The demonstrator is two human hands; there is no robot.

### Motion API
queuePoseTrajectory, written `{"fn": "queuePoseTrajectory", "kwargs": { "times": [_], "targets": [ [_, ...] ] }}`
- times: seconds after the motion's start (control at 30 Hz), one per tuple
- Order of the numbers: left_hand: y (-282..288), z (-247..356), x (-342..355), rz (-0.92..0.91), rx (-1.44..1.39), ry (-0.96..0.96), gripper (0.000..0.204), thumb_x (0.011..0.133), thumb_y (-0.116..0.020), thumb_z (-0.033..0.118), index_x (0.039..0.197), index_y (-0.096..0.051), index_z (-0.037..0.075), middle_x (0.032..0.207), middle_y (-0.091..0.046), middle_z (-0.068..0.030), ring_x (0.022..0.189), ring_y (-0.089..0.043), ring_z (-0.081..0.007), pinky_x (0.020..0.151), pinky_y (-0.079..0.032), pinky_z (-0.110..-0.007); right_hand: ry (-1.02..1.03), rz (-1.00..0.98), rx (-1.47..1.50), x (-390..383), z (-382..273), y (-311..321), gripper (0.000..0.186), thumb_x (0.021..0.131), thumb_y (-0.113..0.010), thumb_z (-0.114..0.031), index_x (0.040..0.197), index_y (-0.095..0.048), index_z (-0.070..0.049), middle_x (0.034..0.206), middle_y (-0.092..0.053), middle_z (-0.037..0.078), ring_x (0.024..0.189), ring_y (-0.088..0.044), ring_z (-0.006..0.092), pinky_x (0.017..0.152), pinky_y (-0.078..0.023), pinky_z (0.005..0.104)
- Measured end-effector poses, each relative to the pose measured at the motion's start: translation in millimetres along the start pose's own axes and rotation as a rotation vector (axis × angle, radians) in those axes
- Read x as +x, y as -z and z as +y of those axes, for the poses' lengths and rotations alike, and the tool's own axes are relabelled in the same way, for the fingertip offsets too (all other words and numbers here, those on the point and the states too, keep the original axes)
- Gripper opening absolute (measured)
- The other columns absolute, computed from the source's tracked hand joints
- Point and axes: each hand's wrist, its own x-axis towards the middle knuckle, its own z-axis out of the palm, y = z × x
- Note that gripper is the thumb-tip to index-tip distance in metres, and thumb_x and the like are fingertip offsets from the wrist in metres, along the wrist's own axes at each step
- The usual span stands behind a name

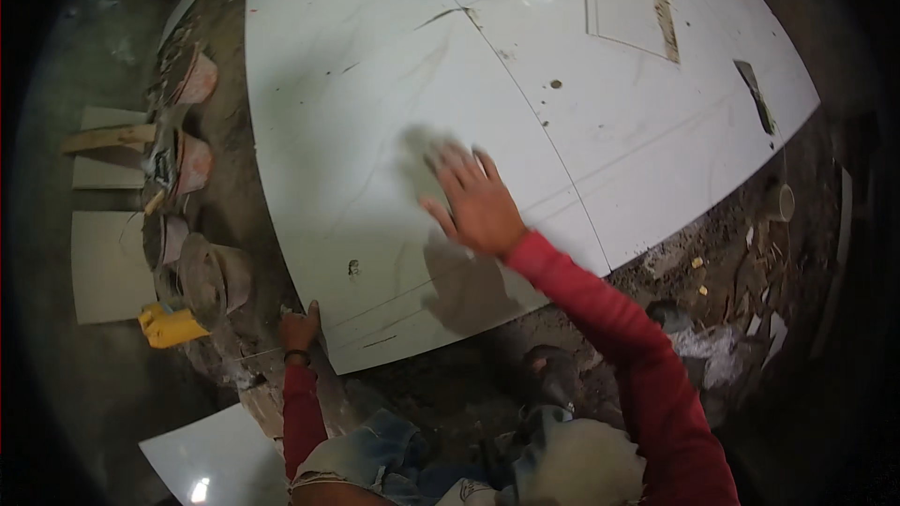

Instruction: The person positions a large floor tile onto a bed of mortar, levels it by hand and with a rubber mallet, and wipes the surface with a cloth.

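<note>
Right hand [476, 204] presses perhaps a sponge [419, 161] on tiles [375, 84], buckets [202, 215] leftward.

1. The right hand [476, 201] is stretched far out in front of the body. It lies flat with the palm down.
2. Its fingers [459, 161] are spread a little and point up and to the left. The thumb sticks out to the left side.
3. The right arm is almost straight. It wears a long red sleeve that runs from the lower right up to the wrist.
4. The left hand [300, 328] is low and close to the body. It is pressed down, with the fingers together.
5. A dark band sits on the left wrist. The left arm also has a red sleeve and is bent in close.
</note>
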Motion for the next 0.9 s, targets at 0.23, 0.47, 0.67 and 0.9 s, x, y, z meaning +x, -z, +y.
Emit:
{"fn": "queuePoseTrajectory", "kwargs": {
  "times": [0.23, 0.47, 0.67, 0.9],
  "targets": [
    [5, 10, -22, 0.019, -0.023, 0.072, 0.071, 0.093, -0.058, 0.058, 0.067, -0.069, -0.007, 0.066, -0.064, -0.0266, 0.066, -0.067, -0.0403, 0.065, -0.052, -0.051, -0.114, 0.18, -0.226, 84, 59, -79, 0.085, 0.096, -0.048, -0.059, 0.15, -0.033, 0.005, 0.159, -0.03, 0.02, 0.149, -0.024, 0.0336, 0.12, -0.015, 0.0576],
    [15, 40, -29, 0.012, -0.146, 0.238, 0.061, 0.087, -0.071, 0.052, 0.064, -0.066, -0.005, 0.065, -0.063, -0.0246, 0.059, -0.064, -0.0372, 0.059, -0.048, -0.049, -0.272, -0.038, -0.344, 66, 67, -92, 0.088, 0.097, -0.041, -0.062, 0.153, -0.027, 0.004, 0.161, -0.027, 0.019, 0.151, -0.02, 0.0309, 0.118, -0.012, 0.0625],
    [12, 26, -23, 0.06, -0.144, 0.246, 0.059, 0.084, -0.074, 0.05, 0.062, -0.066, -0.004, 0.061, -0.062, -0.0231, 0.055, -0.061, -0.0367, 0.059, -0.049, -0.048, -0.256, -0.049, -0.305, 61, 60, -98, 0.088, 0.097, -0.039, -0.061, 0.154, -0.026, 0.004, 0.162, -0.025, 0.019, 0.152, -0.017, 0.0305, 0.119, -0.011, 0.0609],
    [21, 35, -30, -0.023, -0.204, 0.159, 0.056, 0.083, -0.074, 0.049, 0.068, -0.068, -0.005, 0.068, -0.066, -0.0242, 0.065, -0.065, -0.0402, 0.062, -0.05, -0.049, -0.296, 0.041, -0.409, 71, 109, -105, 0.091, 0.095, -0.041, -0.065, 0.153, -0.029, 0.003, 0.161, -0.026, 0.021, 0.152, -0.017, 0.0332, 0.119, -0.011, 0.0597]
  ]
}}
